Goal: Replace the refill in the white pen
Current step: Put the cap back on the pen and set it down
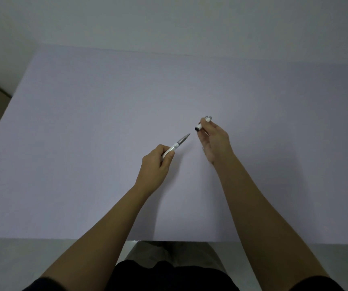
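Observation:
The white pen is apart in two pieces above the table. My left hand [155,164] grips the white front part of the pen [177,144], whose grey pointed tip aims up and to the right. My right hand [215,141] pinches the pen's other part [202,123], a short white tube with a grey end; its dark open mouth faces the tip. A small gap separates the two pieces. Whether a refill sits inside either piece cannot be made out.
A pale lilac table [84,143] fills the view, its near edge at the bottom and its far edge against a plain wall [169,22]. A strip of floor shows at the far left.

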Action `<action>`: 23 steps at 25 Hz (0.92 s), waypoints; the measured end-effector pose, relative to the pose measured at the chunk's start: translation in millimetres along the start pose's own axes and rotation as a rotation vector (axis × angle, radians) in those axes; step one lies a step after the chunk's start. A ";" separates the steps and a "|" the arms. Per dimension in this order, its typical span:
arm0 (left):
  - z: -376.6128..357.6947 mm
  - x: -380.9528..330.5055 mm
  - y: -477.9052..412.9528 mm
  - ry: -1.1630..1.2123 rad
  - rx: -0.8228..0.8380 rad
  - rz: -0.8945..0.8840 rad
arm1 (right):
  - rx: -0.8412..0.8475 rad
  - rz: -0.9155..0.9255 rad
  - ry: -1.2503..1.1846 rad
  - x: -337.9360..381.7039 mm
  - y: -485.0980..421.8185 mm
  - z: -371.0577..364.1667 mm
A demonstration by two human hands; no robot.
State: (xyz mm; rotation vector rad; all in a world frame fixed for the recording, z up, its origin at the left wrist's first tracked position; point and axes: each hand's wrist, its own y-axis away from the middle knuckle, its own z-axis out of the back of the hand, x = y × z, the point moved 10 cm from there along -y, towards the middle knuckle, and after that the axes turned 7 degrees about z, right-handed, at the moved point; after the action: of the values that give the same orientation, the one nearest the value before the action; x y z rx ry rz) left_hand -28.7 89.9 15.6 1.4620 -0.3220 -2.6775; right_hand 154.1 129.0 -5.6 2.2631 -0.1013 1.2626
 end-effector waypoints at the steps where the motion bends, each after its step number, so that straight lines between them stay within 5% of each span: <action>1: -0.1 -0.9 -0.3 0.000 0.000 -0.001 | 0.013 0.002 -0.008 0.7 1.9 -1.9; 23: -2.4 -9.7 -2.7 -0.010 -0.006 -0.018 | 0.263 0.139 0.441 1.8 16.6 -15.7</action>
State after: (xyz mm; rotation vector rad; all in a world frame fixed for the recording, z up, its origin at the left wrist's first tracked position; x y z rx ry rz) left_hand -21.3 93.8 21.7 1.4568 -0.3024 -2.6984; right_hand 137.8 123.0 9.3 2.1560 0.0758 1.9160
